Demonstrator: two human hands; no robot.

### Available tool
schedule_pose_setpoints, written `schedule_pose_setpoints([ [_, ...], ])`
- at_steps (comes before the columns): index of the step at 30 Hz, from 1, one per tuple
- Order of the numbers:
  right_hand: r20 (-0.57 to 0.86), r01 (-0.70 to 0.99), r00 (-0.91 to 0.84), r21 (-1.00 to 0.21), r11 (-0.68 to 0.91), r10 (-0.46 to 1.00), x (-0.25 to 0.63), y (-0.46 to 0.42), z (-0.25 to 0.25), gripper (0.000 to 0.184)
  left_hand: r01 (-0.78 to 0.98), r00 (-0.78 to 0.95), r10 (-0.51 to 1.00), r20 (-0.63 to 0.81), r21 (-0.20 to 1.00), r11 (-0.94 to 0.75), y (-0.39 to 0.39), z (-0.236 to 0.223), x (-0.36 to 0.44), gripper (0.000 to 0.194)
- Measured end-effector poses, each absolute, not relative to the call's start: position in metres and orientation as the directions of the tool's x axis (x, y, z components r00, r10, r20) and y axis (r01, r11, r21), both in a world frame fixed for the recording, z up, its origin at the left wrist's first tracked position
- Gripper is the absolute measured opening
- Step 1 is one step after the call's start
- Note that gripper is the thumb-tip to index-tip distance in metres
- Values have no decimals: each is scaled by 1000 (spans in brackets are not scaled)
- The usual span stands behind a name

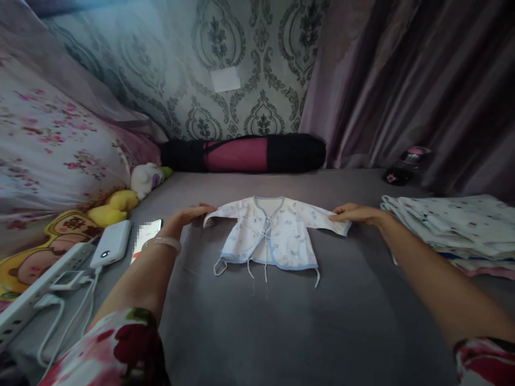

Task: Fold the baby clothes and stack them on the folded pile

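Observation:
A small white baby jacket [289, 233] with pale blue trim and a faint print lies spread on the grey bed sheet, its sleeves stretched out to both sides. Thin ties are knotted at its front, and more strings hang loose from the lower hem. My left hand [196, 213] grips the left sleeve near its cuff with the fingertips. On the other side, my right hand [356, 212] pinches the right sleeve near its end, thumb below and fingers above.
Folded cloths [454, 225] are stacked at right, with a dark bottle [404, 166] behind. A black and red rolled bag [237, 154] lies along the wall. At left are a phone [147, 236], power bank [111, 244], power strip [44, 284], cables and plush toys [147, 179].

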State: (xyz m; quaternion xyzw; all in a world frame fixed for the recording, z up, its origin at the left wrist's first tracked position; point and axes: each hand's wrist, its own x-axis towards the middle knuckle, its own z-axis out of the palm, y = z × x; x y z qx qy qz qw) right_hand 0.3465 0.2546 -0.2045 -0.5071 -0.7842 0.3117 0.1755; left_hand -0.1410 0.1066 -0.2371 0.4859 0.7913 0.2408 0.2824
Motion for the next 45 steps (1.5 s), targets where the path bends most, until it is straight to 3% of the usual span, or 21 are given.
schedule_pose_setpoints([
  [4, -78, 664, -378, -718, 211, 923, 352, 248, -199, 32, 530, -307, 883, -356, 706, 469, 102, -233, -143, 36],
  [9, -245, 655, -304, -755, 16, 921, 369, 273, -218, 25, 504, -336, 908, -252, 766, 399, 105, -229, -147, 34],
  [12, -220, 681, -258, -732, 16, 941, 377, 290, -234, 21, 610, -383, 915, -131, 708, 356, 109, -232, -147, 29],
  [15, -132, 806, -254, -576, 134, 958, 380, 297, -246, 18, 772, -439, 898, 9, 515, 372, 111, -235, -142, 23],
  [18, -18, 919, -242, -326, 223, 970, 380, 287, -249, 23, 851, -496, 852, 165, 285, 440, 107, -235, -132, 34],
  [20, 107, 956, -204, -191, 222, 973, 374, 272, -246, 30, 869, -488, 842, 230, 219, 444, 101, -231, -119, 38],
  [23, 245, 943, -260, -145, 300, 934, 348, 238, -237, 35, 921, -334, 909, 248, 291, 259, 87, -222, -81, 30],
  [27, 164, 739, -558, -348, 577, 814, 289, 177, -227, 24, 862, -13, 986, 169, 502, -74, 62, -218, -8, 24],
  [29, 92, 624, -688, -432, 651, 720, 262, 144, -227, 18, 825, 85, 990, 117, 548, -136, 50, -224, 23, 27],
  [33, 12, 631, -725, -389, 671, 689, 234, 97, -235, 25, 870, 22, 997, 80, 489, -59, 36, -246, 46, 37],
  [36, -35, 700, -682, -322, 638, 730, 234, 88, -241, 38, 868, -79, 994, 74, 496, 32, 34, -257, 37, 27],
  [39, -63, 714, -679, -291, 637, 731, 237, 92, -244, 27, 848, -121, 990, 70, 526, 66, 36, -257, 27, 13],
  [42, -50, 707, -691, -251, 661, 721, 238, 98, -245, 20, 822, -150, 988, 26, 558, 110, 41, -251, 20, 14],
  [45, -58, 704, -678, -337, 625, 733, 237, 107, -244, 16, 760, -238, 971, -30, 617, 205, 47, -249, 15, 20],
])
